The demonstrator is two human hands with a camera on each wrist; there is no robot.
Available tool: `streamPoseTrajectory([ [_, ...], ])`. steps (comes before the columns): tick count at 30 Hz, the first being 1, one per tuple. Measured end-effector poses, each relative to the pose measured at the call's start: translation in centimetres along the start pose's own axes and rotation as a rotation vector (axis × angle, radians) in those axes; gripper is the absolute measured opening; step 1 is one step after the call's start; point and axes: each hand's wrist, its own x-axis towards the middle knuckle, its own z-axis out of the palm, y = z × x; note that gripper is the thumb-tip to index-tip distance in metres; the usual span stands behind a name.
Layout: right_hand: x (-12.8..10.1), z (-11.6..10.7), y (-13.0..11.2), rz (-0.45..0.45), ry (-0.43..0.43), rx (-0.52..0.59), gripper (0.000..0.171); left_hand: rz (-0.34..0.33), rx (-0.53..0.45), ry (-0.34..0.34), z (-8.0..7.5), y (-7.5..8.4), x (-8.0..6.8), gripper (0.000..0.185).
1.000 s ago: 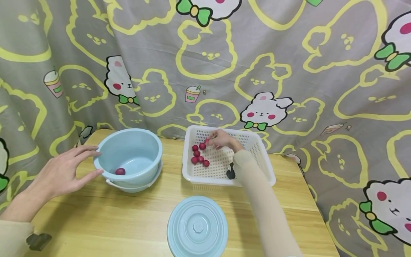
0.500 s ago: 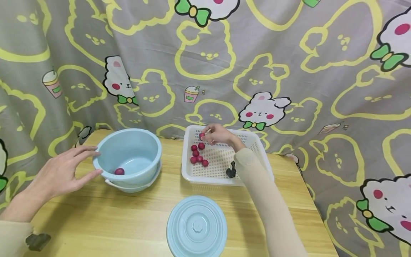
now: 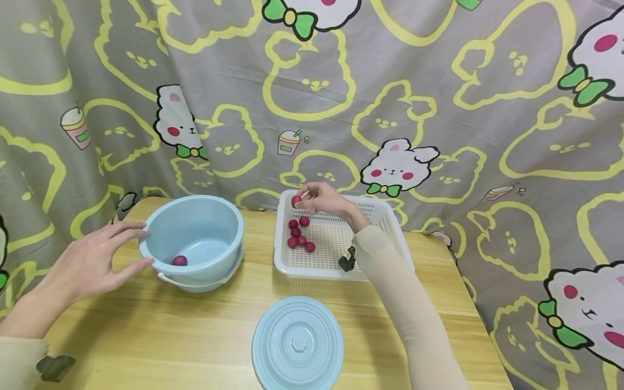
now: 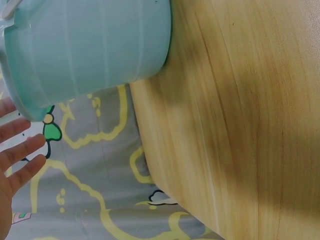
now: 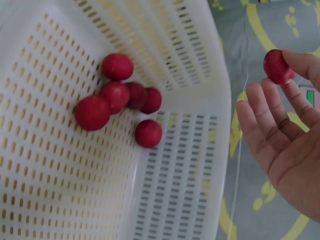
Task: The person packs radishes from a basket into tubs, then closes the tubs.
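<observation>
Wooden table (image 3: 146, 336) stands before a grey cartoon-rabbit curtain (image 3: 439, 81).

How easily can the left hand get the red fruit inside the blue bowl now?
Probably yes, easily. The left hand is open beside the blue bowl, the lid lies apart on the table, and nothing covers the red fruit.

A light wooden bench (image 3: 146, 336) carries a pale blue plastic basin (image 3: 195, 238), a white perforated plastic basket (image 3: 336, 260) and a round pale blue lid (image 3: 298, 344) at lower centre.
</observation>
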Motion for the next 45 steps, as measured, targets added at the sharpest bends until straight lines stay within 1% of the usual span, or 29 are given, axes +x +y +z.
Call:
streamPoseTrajectory([
  [7, 0.1, 1.3, -1.6, -0.078, -0.005, -0.059, 0.026, 0.004, 0.017, -0.001, -0.2, -0.2, 0.0, 0.060],
  [10, 0.2, 2.1, -2.3, -0.114, -0.025, -0.054, 0.026, 0.004, 0.020, -0.005, -0.3, -0.3, 0.0, 0.060],
  [19, 0.3, 4.4, -4.8, -0.178, -0.091, 0.000, 0.027, 0.011, 0.013, -0.001, -0.2, -0.3, 0.2, 0.062],
  [27, 0.6, 6.8, -6.8, -0.250, -0.146, -0.001, 0.027, 0.008, 0.016, -0.003, -0.1, -0.2, 0.2, 0.061],
  [36, 1.5, 9.5, -7.8, -0.277, -0.208, 0.080, 0.028, 0.015, 0.012, 0.006, 0.0, 0.0, 0.2, 0.060],
  [41, 1.8, 10.7, -8.4, -0.257, -0.224, 0.077, 0.030, 0.011, 0.013, 0.004, 0.0, -0.1, 0.1, 0.060],
  [45, 2.1, 11.8, -9.0, -0.268, -0.226, 0.065, 0.030, 0.012, 0.019, 0.002, 0.0, -0.2, 0.1, 0.060],
])
